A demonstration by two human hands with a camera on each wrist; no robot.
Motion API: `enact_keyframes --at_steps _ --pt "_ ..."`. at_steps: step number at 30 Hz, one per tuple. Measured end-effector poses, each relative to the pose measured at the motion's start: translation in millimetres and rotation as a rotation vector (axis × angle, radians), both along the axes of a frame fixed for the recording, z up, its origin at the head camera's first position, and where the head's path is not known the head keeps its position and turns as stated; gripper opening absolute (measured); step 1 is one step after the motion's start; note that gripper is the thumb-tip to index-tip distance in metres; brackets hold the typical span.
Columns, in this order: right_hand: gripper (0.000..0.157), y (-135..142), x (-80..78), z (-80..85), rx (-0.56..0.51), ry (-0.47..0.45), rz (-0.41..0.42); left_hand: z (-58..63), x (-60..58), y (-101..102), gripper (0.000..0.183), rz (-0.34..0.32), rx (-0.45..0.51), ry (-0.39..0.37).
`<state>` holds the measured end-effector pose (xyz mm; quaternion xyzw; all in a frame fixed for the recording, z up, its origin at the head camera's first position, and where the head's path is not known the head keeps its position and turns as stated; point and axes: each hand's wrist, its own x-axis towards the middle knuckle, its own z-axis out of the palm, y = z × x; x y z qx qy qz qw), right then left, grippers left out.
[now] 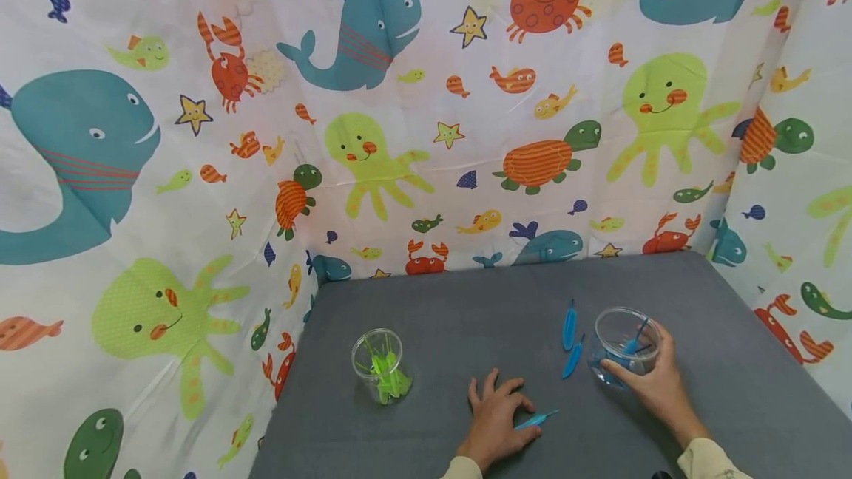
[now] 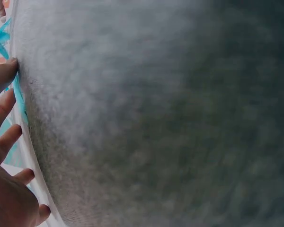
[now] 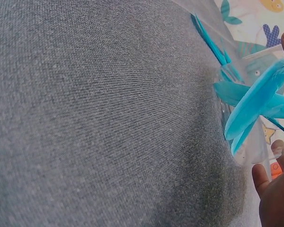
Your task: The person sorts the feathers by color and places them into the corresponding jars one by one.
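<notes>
My left hand (image 1: 494,418) is low over the table, thumb and index finger pinching a blue feather (image 1: 536,420) while its other fingers spread. In the left wrist view the thumb (image 2: 4,75) and index finger lie at the feather's edge. My right hand (image 1: 655,383) holds a clear plastic cup (image 1: 607,331) by its side, thumb in front. Inside that cup are several blue feathers (image 3: 258,106), their thin quills sticking up. Just left of the cup, two more blue feathers (image 1: 569,327) lie on the table.
A second clear cup (image 1: 378,333) with several green feathers (image 1: 387,375) stands on the left side of the grey table (image 1: 452,324). A white curtain (image 1: 452,102) printed with sea animals hangs behind the table and along both sides.
</notes>
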<state>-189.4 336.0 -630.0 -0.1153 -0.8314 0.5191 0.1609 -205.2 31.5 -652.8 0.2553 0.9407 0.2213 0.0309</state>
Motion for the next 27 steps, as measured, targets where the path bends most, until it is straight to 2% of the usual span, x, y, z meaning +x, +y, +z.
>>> enact_keyframes --at_steps 9,18,22,27 --pt "0.123 1.0 0.2 -0.9 0.002 -0.002 0.001 4.8 8.5 2.9 0.011 -0.038 0.010 0.015" --pt "0.124 1.5 0.6 -0.6 0.009 -0.012 -0.002 6.5 6.8 2.4 0.025 -0.074 -0.037 -0.044" --pt "0.124 1.2 1.0 -0.2 0.010 -0.016 -0.001 5.3 5.1 0.2 0.023 -0.065 0.021 -0.045" --pt "0.124 0.7 1.1 0.5 0.009 -0.017 0.001 8.5 3.1 -1.7 0.014 -0.006 0.153 0.021"
